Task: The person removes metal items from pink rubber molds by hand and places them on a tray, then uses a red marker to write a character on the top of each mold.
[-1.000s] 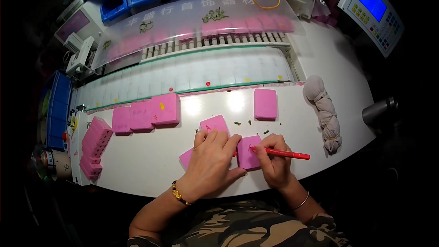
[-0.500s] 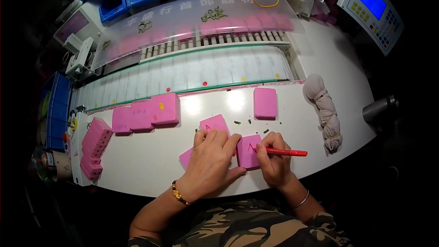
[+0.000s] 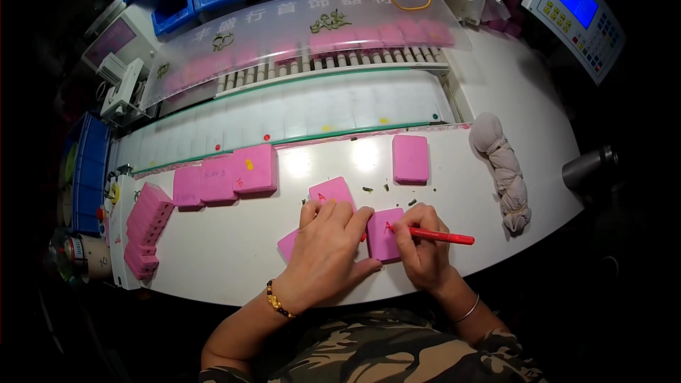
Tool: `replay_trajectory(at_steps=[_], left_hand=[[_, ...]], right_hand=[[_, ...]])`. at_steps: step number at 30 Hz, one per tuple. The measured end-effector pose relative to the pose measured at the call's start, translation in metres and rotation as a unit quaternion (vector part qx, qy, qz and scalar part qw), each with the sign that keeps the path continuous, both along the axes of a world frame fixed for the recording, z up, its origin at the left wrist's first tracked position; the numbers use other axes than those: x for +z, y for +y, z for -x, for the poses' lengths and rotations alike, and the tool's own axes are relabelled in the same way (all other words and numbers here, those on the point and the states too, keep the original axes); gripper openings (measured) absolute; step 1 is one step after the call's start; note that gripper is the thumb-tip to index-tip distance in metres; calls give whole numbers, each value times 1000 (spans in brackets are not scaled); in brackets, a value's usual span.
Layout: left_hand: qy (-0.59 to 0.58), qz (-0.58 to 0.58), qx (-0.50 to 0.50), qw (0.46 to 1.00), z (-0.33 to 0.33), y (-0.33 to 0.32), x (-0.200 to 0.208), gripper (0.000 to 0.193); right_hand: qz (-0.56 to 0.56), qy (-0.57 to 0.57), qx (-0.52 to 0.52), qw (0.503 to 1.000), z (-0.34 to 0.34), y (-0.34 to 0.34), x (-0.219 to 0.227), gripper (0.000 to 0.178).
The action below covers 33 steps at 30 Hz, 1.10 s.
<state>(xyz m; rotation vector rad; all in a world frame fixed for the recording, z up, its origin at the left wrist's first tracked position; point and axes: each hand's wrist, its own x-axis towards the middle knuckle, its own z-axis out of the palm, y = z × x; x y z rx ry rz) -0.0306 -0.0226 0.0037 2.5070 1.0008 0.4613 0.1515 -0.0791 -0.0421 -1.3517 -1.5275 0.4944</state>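
A red marker pen is gripped in my right hand, its tip on the face of a pink block with red strokes. My left hand lies palm down, fingers bent; its thumb and index finger press against that block's left edge. A small red piece shows between them, its kind unclear. Two more pink blocks are partly covered by my left hand: one beyond the fingers with a red mark, another beside the hand.
A separate pink block stands farther back. Pink blocks form a row and a stack at left. Behind runs a conveyor of white plates with coloured dots. A knotted cloth roll and dark cylinder are at right.
The marker's tip has shifted slightly, and the red mark on the block has an added stroke. The dotted plates have moved left, with a green dot appearing at right. My left hand stays put.
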Motion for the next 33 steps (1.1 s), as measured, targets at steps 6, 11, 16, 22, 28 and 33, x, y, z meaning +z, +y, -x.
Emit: replay_trajectory(at_steps=[6, 11, 16, 22, 28, 33], left_hand=[[2, 2, 0, 1000, 0, 1, 1, 69], [1, 2, -2, 1000, -1, 2, 1, 68], [1, 6, -2, 1000, 0, 1, 0, 68], [3, 6, -1, 1000, 0, 0, 0, 68], [4, 5, -1, 1000, -1, 1, 2, 68], [6, 2, -5, 1000, -2, 1, 4, 67]], right_hand=[[0, 12, -9, 1000, 0, 1, 0, 12], [-2, 31, -5, 999, -1, 2, -2, 12], [1, 17, -4, 1000, 0, 1, -3, 13], [1, 5, -3, 1000, 1, 2, -3, 13], [-25, 80, -1, 996, -1, -1, -7, 12], [-16, 140, -36, 989, -11, 2, -1, 8]])
